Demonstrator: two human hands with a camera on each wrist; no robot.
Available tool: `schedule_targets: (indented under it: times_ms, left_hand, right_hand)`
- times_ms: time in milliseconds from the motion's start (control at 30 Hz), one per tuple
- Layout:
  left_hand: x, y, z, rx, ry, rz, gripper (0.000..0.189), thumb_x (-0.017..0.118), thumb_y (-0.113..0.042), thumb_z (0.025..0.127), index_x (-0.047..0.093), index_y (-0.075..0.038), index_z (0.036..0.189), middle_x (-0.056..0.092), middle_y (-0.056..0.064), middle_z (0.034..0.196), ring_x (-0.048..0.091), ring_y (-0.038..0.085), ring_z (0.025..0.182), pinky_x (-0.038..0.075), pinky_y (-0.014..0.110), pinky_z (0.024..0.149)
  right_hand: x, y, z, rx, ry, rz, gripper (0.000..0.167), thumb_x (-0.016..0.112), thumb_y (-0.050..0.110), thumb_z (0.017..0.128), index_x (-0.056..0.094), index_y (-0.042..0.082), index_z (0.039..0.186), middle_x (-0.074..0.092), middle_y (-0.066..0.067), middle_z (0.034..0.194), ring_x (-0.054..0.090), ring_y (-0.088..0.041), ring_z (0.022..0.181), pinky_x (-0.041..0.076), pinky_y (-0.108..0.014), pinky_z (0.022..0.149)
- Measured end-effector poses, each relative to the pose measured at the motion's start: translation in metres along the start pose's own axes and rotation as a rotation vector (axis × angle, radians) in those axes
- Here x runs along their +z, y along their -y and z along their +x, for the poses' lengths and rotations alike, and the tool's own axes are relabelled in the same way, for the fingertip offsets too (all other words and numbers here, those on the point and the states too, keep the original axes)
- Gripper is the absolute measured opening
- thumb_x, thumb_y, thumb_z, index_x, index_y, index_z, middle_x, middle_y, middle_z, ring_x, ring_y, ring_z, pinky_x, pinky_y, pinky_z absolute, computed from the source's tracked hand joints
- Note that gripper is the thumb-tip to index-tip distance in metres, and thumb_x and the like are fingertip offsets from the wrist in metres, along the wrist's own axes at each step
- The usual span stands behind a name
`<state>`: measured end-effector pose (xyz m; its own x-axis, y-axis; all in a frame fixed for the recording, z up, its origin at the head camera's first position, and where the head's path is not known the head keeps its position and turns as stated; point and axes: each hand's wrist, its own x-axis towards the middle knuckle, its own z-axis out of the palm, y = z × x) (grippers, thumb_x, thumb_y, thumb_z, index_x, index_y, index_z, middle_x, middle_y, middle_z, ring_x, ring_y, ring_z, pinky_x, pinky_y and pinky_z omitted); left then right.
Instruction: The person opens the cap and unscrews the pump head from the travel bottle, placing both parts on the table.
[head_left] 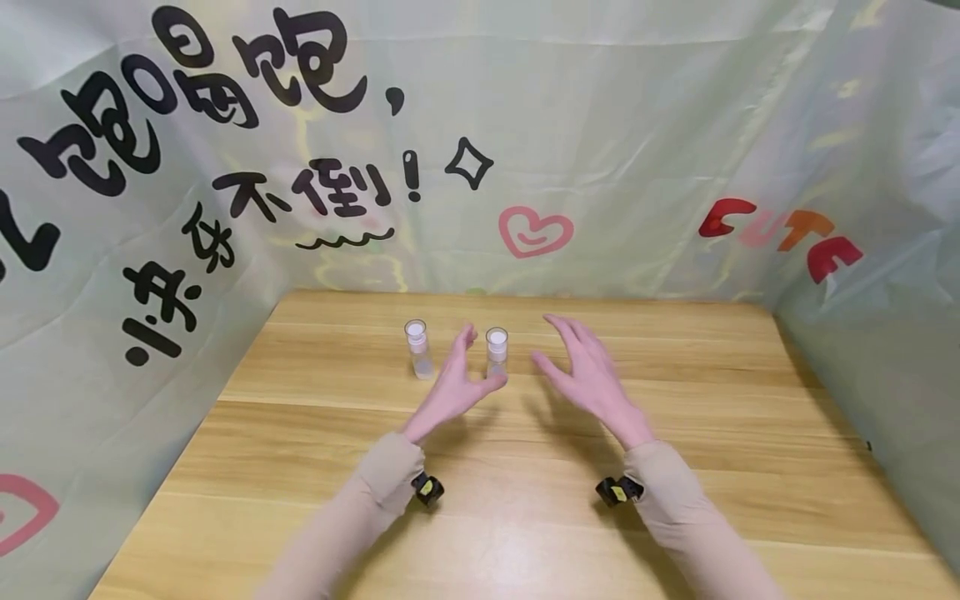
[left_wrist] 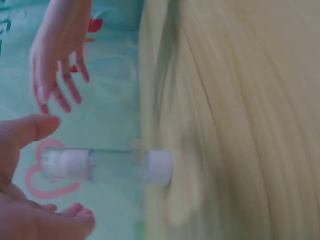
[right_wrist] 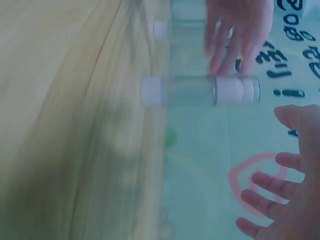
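Note:
Two clear cylindrical containers with white parts near the top and bottom stand upright on the wooden table [head_left: 510,483]. My left hand [head_left: 453,387] is between the left container [head_left: 418,350] and the right container [head_left: 497,342], nearest the right one. In the head view its thumb overlaps that container's lower end. Fingers and thumb are spread around one side of it in the left wrist view, where the container [left_wrist: 112,165] is blurred. My right hand [head_left: 588,375] hovers to the right of it, fingers spread and holding nothing. The right wrist view shows both containers, the nearer container [right_wrist: 190,91] apart from my fingertips.
A pale printed cloth [head_left: 630,150] with dark lettering and a pink heart [head_left: 536,232] hangs behind the table. It also walls the left and right sides. Each forearm has a small black device [head_left: 619,491] strapped near the wrist.

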<state>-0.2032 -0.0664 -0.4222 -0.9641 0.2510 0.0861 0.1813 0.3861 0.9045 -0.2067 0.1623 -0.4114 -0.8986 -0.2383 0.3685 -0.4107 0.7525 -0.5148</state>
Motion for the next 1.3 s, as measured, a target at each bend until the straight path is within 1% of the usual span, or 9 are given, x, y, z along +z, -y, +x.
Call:
schedule_targets:
  times_ms: [133,233,367,433,500,733,933,1067,1300]
  left_hand:
    - [0.013,0.01,0.017,-0.108,0.054,-0.083,0.107,0.081,-0.022,0.082,0.01,-0.001,0.159,0.019,0.024,0.166,0.022,0.04,0.154,0.02,0.059,0.124]
    - [0.023,0.016,0.027,-0.136,0.026,-0.137,0.098,0.082,-0.016,0.08,0.022,-0.001,0.156,0.03,0.024,0.162,0.029,0.041,0.151,0.022,0.058,0.124]
    - [0.034,0.022,0.035,-0.131,-0.035,-0.18,0.064,0.076,-0.003,0.077,0.05,0.003,0.134,0.06,0.021,0.131,0.058,0.031,0.121,0.046,0.043,0.109]
    - [0.038,0.026,0.038,-0.133,-0.051,-0.192,0.052,0.071,0.001,0.076,0.056,0.004,0.126,0.064,0.018,0.114,0.06,0.023,0.102,0.052,0.033,0.093]
    - [0.041,0.031,0.039,-0.13,-0.059,-0.195,0.048,0.067,0.004,0.076,0.059,0.006,0.124,0.065,0.017,0.108,0.058,0.019,0.095,0.051,0.028,0.086]
    - [0.044,0.039,0.039,-0.154,-0.025,-0.197,0.045,0.061,0.009,0.08,0.062,0.005,0.124,0.066,0.023,0.118,0.063,0.024,0.104,0.053,0.037,0.098]
    - [0.044,0.039,0.04,-0.117,-0.003,-0.174,0.039,0.061,0.008,0.083,0.063,0.006,0.122,0.067,0.023,0.113,0.062,0.022,0.099,0.053,0.036,0.096]
    - [0.044,0.038,0.04,-0.12,0.004,-0.164,0.038,0.062,0.007,0.084,0.062,0.005,0.122,0.067,0.023,0.116,0.064,0.028,0.106,0.052,0.04,0.101]
    - [0.044,0.039,0.039,-0.128,0.01,-0.163,0.04,0.064,0.003,0.087,0.06,0.004,0.127,0.066,0.023,0.123,0.062,0.035,0.116,0.047,0.048,0.108]
  right_hand:
    - [0.013,0.012,0.012,-0.049,0.018,0.027,0.064,0.065,0.039,0.095,0.044,0.012,0.149,0.052,-0.016,0.145,0.05,-0.038,0.134,0.039,-0.06,0.112]
    - [0.023,0.019,0.02,-0.064,0.041,0.054,0.062,0.067,0.037,0.095,0.046,0.011,0.147,0.053,-0.014,0.144,0.051,-0.037,0.134,0.04,-0.06,0.111]
    - [0.031,0.025,0.026,-0.077,0.054,0.1,0.058,0.068,0.033,0.094,0.049,0.01,0.144,0.054,-0.013,0.142,0.051,-0.037,0.132,0.042,-0.06,0.111]
    - [0.034,0.028,0.027,-0.089,0.046,0.123,0.056,0.07,0.028,0.093,0.052,0.009,0.141,0.055,-0.014,0.14,0.053,-0.036,0.13,0.043,-0.059,0.11]
    - [0.038,0.029,0.028,-0.103,0.031,0.134,0.053,0.072,0.025,0.091,0.054,0.008,0.138,0.057,-0.014,0.136,0.055,-0.035,0.127,0.045,-0.057,0.109]
    - [0.045,0.032,0.031,-0.12,-0.001,0.146,0.045,0.075,0.015,0.089,0.06,0.004,0.129,0.064,-0.015,0.125,0.064,-0.034,0.114,0.054,-0.048,0.1]
    - [0.046,0.034,0.034,-0.124,-0.021,0.175,0.04,0.075,0.011,0.088,0.062,0.001,0.125,0.068,-0.017,0.121,0.067,-0.033,0.112,0.054,-0.046,0.1]
    - [0.045,0.036,0.035,-0.13,-0.048,0.203,0.037,0.073,0.008,0.088,0.062,-0.001,0.123,0.069,-0.019,0.118,0.068,-0.033,0.11,0.055,-0.045,0.099]
    - [0.034,0.039,0.039,-0.174,-0.207,0.285,0.034,0.071,0.007,0.09,0.063,-0.004,0.121,0.071,-0.022,0.109,0.069,-0.035,0.099,0.057,-0.047,0.093]
